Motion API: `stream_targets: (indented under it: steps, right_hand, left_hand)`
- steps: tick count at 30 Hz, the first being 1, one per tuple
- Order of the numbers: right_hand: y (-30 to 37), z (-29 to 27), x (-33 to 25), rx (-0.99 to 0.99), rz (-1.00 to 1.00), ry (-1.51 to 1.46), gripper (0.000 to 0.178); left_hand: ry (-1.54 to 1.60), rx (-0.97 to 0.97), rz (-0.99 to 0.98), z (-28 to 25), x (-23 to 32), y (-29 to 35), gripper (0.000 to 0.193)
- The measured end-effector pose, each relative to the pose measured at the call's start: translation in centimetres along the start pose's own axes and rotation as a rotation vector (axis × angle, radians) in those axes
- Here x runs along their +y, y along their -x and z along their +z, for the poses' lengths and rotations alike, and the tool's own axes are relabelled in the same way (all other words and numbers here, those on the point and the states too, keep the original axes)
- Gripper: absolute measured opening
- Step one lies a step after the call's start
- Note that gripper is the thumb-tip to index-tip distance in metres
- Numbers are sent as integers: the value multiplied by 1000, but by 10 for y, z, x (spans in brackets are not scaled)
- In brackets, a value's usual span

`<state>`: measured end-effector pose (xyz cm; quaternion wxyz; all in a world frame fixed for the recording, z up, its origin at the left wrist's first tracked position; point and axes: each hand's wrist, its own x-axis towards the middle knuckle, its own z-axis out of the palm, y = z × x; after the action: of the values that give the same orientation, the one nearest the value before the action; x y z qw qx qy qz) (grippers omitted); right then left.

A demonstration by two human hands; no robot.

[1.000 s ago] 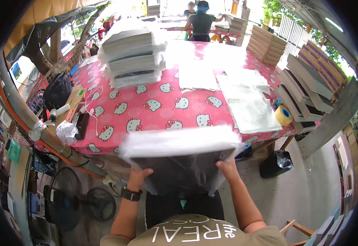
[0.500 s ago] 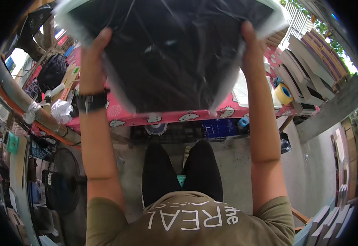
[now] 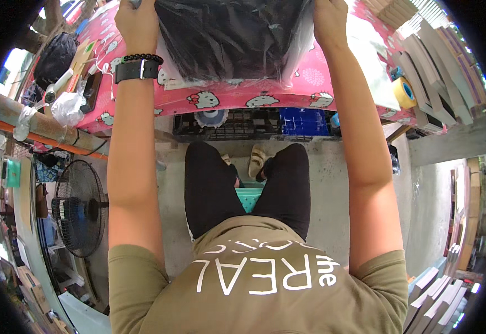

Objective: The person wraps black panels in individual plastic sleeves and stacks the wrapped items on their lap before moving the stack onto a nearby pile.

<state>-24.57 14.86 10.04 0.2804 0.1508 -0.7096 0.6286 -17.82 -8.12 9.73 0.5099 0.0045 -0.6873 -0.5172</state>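
A black item in loose clear plastic wrap (image 3: 234, 42) is at the top middle of the view, its far part cut off by the upper edge. Its near end is over the pink patterned tablecloth (image 3: 229, 99); I cannot tell whether it rests fully on the table. My left hand (image 3: 137, 26) grips its left side, fingers partly out of view. On the opposite side, my right hand (image 3: 330, 23) is closed around the wrap's edge. Both arms reach forward, a dark watch and beaded bracelet on the left wrist.
A yellow tape roll (image 3: 403, 92) and flat grey boards (image 3: 429, 83) stand at the table's right. Crumpled clear plastic (image 3: 69, 107) and a black bag (image 3: 56, 60) lie left. Under the table sit a black crate (image 3: 237, 125) and blue box (image 3: 304, 121). A fan (image 3: 80, 207) stands left.
The wrapped black item has come down from close before me toward the tabletop, held by both hands throughout. More of the tablecloth and floor now shows.
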Motion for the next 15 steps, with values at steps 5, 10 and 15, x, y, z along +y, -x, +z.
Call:
stream_targets:
  steps: [5,10,15]
  right_hand:
    - [3,-1,-18,-231,16,-154,69]
    - [-6,-2,13,-120,132,61,68]
    - [-14,8,39,-126,-159,-154,59]
  left_hand:
    - [-1067,-187,722,-59,-55,-41,45]
    - [-271,-194,258,-20,-43,-22,44]
    - [-62,-124,-63,0,-41,-15,57]
